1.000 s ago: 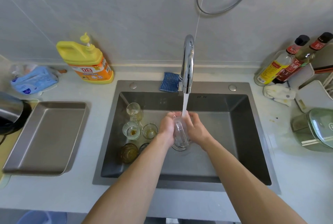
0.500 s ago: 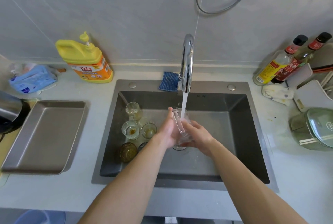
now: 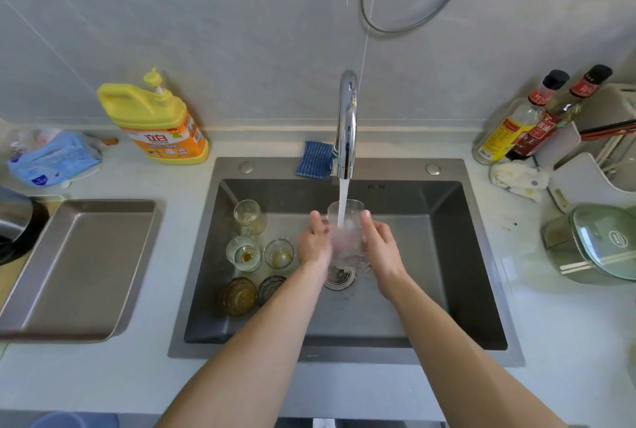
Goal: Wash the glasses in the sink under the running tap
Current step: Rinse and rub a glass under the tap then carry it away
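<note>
We hold the clear glass [image 3: 345,217] upright in the sink [image 3: 430,273], above the drain [image 3: 339,277], with the stream from the tap [image 3: 347,125] running into it. Our left hand [image 3: 314,243] and right hand [image 3: 380,245] clasp its sides, fingers wrapped round. Five dirty glasses [image 3: 242,253] stand just left.

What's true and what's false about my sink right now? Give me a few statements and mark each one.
Water from the tap runs into the glass held between the left hand and right hand. True.
The metal tray sits right of the sink. False: it sits to its left.
Other glasses stand in the sink's left part. True.
The yellow detergent bottle lies in the sink. False: it stands on the counter by the wall.
</note>
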A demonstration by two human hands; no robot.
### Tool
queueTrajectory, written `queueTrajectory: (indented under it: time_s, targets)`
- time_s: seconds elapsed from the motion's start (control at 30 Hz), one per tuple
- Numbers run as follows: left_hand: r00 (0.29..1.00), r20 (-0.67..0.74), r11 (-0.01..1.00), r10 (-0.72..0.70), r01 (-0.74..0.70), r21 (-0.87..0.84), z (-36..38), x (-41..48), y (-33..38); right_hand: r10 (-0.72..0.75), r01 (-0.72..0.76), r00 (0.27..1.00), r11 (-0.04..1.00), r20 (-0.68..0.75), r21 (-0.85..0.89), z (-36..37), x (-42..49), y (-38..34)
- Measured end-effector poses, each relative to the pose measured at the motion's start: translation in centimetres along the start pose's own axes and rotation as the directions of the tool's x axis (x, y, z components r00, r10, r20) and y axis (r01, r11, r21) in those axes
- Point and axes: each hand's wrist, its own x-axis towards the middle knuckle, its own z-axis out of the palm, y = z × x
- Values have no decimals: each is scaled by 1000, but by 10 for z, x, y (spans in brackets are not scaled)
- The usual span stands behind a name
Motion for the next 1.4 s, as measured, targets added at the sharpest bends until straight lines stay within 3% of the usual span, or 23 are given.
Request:
queueTrajectory:
  time_s: [0.13, 0.23, 0.37, 0.43, 0.53, 0.63, 0.73, 0.93, 1.07, 1.13, 1.17, 1.23, 1.3, 1.4]
  targets:
    - [991, 128, 999, 49, -52, 17, -1, -6, 4, 43, -48, 993, 998, 110, 40, 6, 2, -6]
    - [965, 256, 995, 62, -82, 66, 5, -10, 6, -12, 26, 988, 996, 157, -90, 14, 0, -7]
    - [908, 403, 989, -115, 141, -37, -10, -4, 10, -141, 166, 962, 982, 233, -91, 18, -7, -2]
    - [877, 458, 987, -144, 161, 2, -21, 1, 11, -139, 161, 962, 984, 235, -76, 12, -6, -5]
    - [831, 542, 992, -127, 94, 89, -33, 5, 11, -156, 184, 971, 972, 183, -144, 4, -5, -13]
    - [809, 580, 978, -96, -31, 205, -37, 8, 14, -253, 300, 953, 865, 168, -402, 0, -3, -16]
    - [817, 576, 966, -27, -126, 224, -36, 15, 9, -287, 348, 937, 790, 198, -505, -2, -2, -14]
    - [934, 345, 949, 95, -190, 252, -27, 11, 2, -143, 221, 933, 952, 330, -212, -14, 13, -29]
    - [946, 285, 875, 153, -263, 405, -25, 8, 11, -167, 271, 947, 875, 275, -402, -2, 23, -45]
    - [968, 250, 874, -1, -120, 472, -29, 9, 18, -152, 272, 948, 841, 278, -468, 5, 26, -55]
    - [956, 264, 909, -130, 8, 418, -31, 11, 18, -138, 262, 951, 836, 276, -482, 9, 28, -62]
    - [866, 368, 925, -338, 234, 299, -40, 14, 20, -110, 246, 951, 834, 289, -494, 14, 30, -72]
    - [782, 457, 902, -424, 317, 294, -45, 20, 17, -111, 263, 941, 834, 319, -485, 17, 31, -78]
    - [735, 472, 871, -487, 370, 322, -49, 22, 13, -155, 283, 943, 840, 294, -463, 16, 37, -75]
